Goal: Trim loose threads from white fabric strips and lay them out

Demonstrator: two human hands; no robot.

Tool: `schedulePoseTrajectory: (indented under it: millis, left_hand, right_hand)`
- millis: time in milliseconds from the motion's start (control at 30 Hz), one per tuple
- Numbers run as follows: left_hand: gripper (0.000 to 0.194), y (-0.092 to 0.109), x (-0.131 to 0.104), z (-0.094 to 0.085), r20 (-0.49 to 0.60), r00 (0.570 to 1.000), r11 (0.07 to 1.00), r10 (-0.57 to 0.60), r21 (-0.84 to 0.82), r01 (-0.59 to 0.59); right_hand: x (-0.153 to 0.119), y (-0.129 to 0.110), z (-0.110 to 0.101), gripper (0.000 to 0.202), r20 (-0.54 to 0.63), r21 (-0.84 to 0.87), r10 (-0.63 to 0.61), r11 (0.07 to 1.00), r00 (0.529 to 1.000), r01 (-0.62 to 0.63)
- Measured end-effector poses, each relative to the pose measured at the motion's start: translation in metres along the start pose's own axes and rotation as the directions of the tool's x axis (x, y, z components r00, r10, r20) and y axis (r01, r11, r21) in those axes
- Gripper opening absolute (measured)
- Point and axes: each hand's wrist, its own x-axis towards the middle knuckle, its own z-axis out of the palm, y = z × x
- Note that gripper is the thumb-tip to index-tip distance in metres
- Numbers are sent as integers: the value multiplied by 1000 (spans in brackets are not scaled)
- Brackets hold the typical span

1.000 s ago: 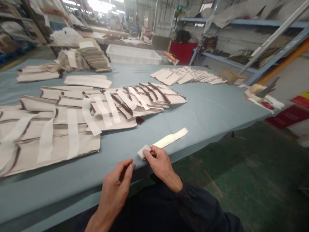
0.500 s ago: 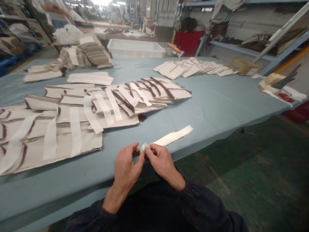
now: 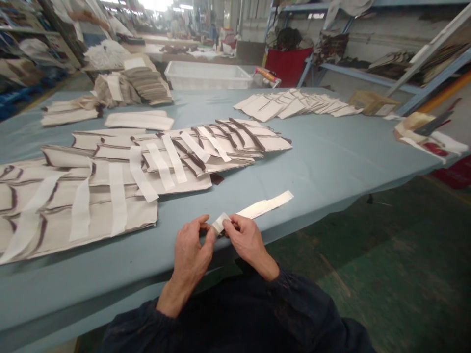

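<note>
A small pale, partly see-through piece of strip point(image 3: 221, 221) is between my two hands at the table's near edge. My right hand point(image 3: 247, 239) is closed, pinching its right side between thumb and fingers. My left hand point(image 3: 193, 250) has thumb and forefinger curled together at its left edge; the fingertips are partly hidden. Something dark shows just under the piece, too small to name. Beyond my right hand lies a stack of long white strips point(image 3: 267, 205), flat on the table.
Overlapping beige fabric pieces with dark edging point(image 3: 136, 211) spread across the left and middle, several white strips laid over them. Farther back are stacked cloth point(image 3: 149, 83), a white plastic bin point(image 3: 208, 76), fanned fabric pieces point(image 3: 287, 104) and a cardboard box point(image 3: 373, 102). Another person point(image 3: 86, 22) stands far left.
The small pale piece is turned and shows more of its surface between my fingers. My left fingers have shifted slightly to the left. The strips and fabric on the table stay put.
</note>
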Motion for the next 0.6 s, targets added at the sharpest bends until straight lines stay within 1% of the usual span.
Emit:
schedulePoseTrajectory:
  millis: [100, 167, 267, 333, 467, 533, 600]
  left_hand:
    - [38, 1, -1, -3, 49, 998, 999, 40, 28, -42]
    - [37, 2, 0, -4, 60, 997, 998, 50, 42, -53]
    - [31, 4, 1, -4, 53, 997, 997, 52, 49, -54]
    - [29, 5, 1, -3, 24, 999, 997, 33, 72, -35]
    - [27, 5, -2, -2, -26, 1000, 978, -17, 206, 22]
    - [26, 5, -4, -2, -18, 1000, 961, -9, 276, 14]
    - [27, 4, -7, -4, 3, 1000, 945, 23, 325, -23]
  right_hand:
    - [-4, -4, 1, 26, -11, -66, -16, 998, 1000, 15]
    - [-6, -5, 1, 25, -2, -92, -32, 995, 999, 32]
    - [-7, -4, 2, 28, 16, -128, -45, 991, 999, 47]
    - [-9, -4, 3, 28, 21, -139, -52, 989, 998, 54]
    - [-12, -5, 5, 24, 19, -155, -79, 985, 997, 81]
    - [-14, -5, 7, 24, 2, -175, -77, 982, 997, 76]
    - [-14, -3, 8, 25, -24, -183, -64, 981, 998, 59]
